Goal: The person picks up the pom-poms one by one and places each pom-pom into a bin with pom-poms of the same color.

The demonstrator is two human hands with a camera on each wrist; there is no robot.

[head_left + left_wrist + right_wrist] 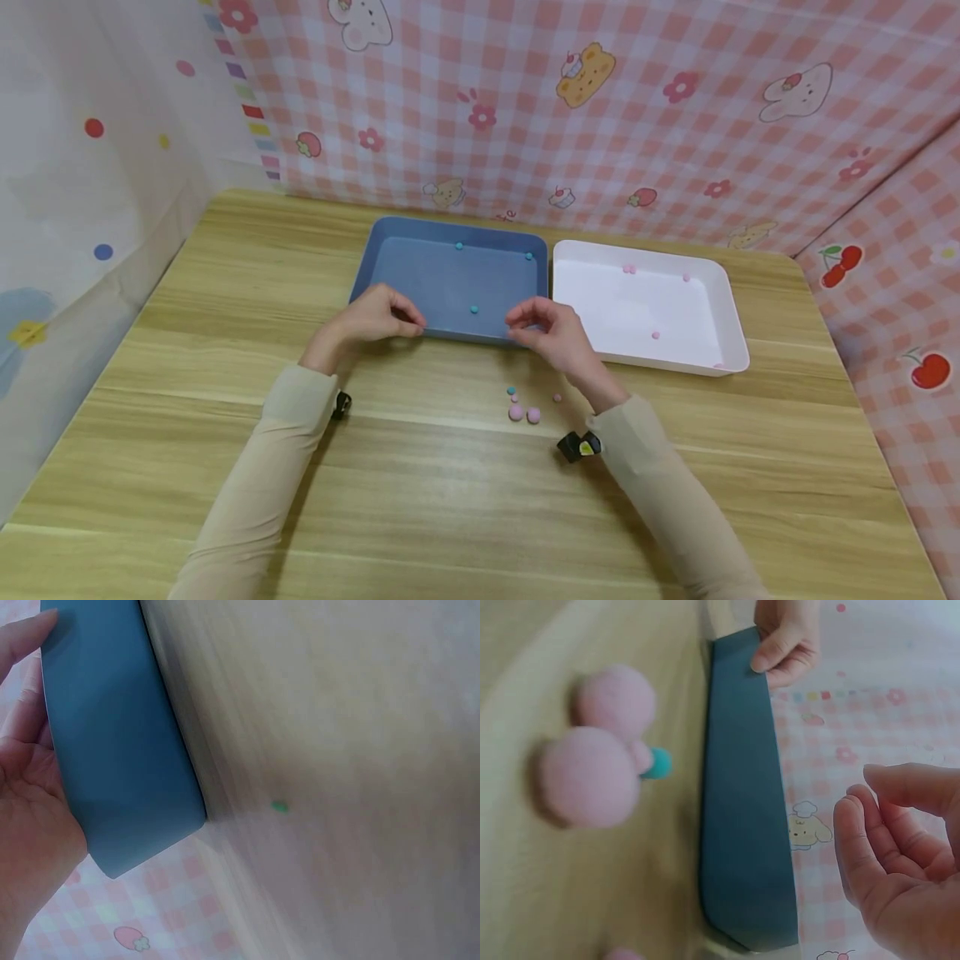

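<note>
A blue tray point(420, 271) with several small teal balls in it lies in front of me in the head view. At its near wall, my left hand point(375, 315) pinches the rim, thumb point(30, 634) on the outer side and fingers behind it. My right hand point(555, 333) hovers by the tray's near right corner. Its thumb and fingers are loosely bent with a gap between them and nothing held, apart from the blue wall point(742, 802) in the right wrist view. Nearer me lie two larger pink balls point(592, 780) with a small teal ball point(658, 763) and small pink ones.
A white tray point(607, 308) with several small pink balls stands right beside the blue one. A small green piece point(280, 806) lies on the wooden table point(420, 475) in the left wrist view. Behind the trays hangs a pink checked cloth point(517, 158).
</note>
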